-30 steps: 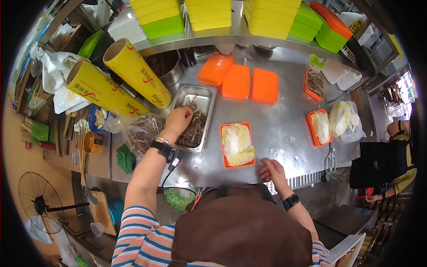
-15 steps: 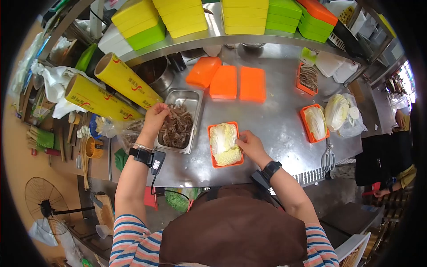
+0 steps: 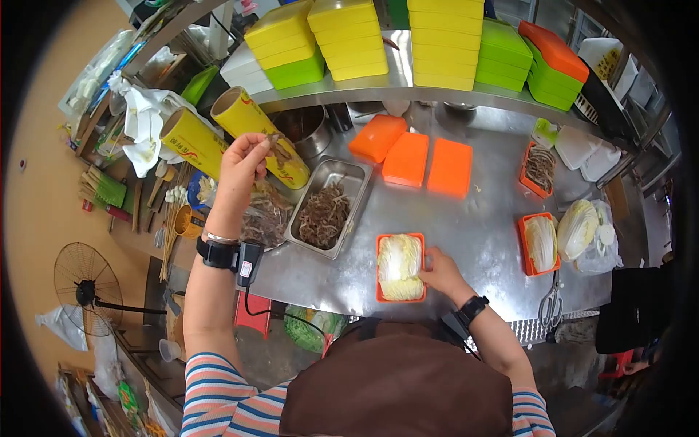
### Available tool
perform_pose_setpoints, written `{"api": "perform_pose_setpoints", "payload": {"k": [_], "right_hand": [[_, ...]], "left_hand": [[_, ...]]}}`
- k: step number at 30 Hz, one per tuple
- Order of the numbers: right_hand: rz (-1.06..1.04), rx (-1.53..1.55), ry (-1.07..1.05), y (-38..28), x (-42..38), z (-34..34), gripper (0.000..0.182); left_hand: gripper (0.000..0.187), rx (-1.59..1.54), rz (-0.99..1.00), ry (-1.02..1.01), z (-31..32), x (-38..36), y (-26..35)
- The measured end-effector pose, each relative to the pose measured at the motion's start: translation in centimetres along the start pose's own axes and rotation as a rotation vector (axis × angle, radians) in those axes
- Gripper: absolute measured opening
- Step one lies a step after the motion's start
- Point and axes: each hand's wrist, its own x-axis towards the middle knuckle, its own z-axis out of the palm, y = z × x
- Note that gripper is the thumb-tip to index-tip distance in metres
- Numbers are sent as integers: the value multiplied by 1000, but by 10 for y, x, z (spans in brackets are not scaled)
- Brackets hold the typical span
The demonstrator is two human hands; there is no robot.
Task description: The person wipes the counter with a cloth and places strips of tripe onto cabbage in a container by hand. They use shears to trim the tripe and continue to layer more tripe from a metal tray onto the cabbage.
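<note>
My left hand (image 3: 246, 162) is raised at the left of the steel tray (image 3: 357, 213), its fingers pinched on a small brown shredded piece (image 3: 280, 151). In the tray lies a heap of brown shredded food (image 3: 325, 213). My right hand (image 3: 443, 274) rests at the right edge of an orange box (image 3: 401, 298) filled with pale cabbage (image 3: 400, 264); its fingers are bent against the rim and the cabbage edge. A clear bag of brown pieces (image 3: 266, 216) lies below my left hand, left of the tray.
Orange lids (image 3: 449, 168) lie behind the box. A second box of cabbage (image 3: 540, 244), a whole cabbage (image 3: 578, 230) and scissors (image 3: 551, 306) are at the right. Yellow film rolls (image 3: 193, 140) stand at the left. Stacked boxes (image 3: 445, 44) line the shelf.
My left hand has risen away from the tray, now with a brown piece in its fingers. My right hand stays beside the cabbage box. The whole view has shifted.
</note>
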Motion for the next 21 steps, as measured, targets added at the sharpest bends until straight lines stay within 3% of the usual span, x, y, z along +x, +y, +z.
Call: {"api": "perform_pose_setpoints", "payload": {"k": [3, 5, 7, 9, 13, 15, 16, 18, 21], "right_hand": [[-9, -130, -51, 9, -11, -22, 49], [-78, -210, 44, 16, -10, -31, 44], [-183, -99, 176, -13, -8, -50, 44], [-296, 294, 77, -36, 11, -43, 47], [-529, 437, 2, -137, 29, -23, 59], [-571, 635, 29, -155, 59, 13, 45], [-573, 631, 34, -156, 69, 19, 45], [-324, 816, -226, -164, 82, 26, 32], [-370, 824, -154, -152, 67, 19, 21]], "left_hand": [[11, 24, 6, -19, 8, -4, 7], [12, -3, -21, -20, 12, -7, 9], [11, 24, -39, -36, 17, -14, 9], [11, 46, -53, -65, 25, -22, 10], [9, -61, -95, -143, 40, -35, 12], [10, -156, -120, -179, 45, -36, 11], [10, -175, -134, -174, 46, -35, 11], [10, -169, -129, -147, 39, -29, 3], [10, -127, -136, -85, 11, -19, -34]]}}
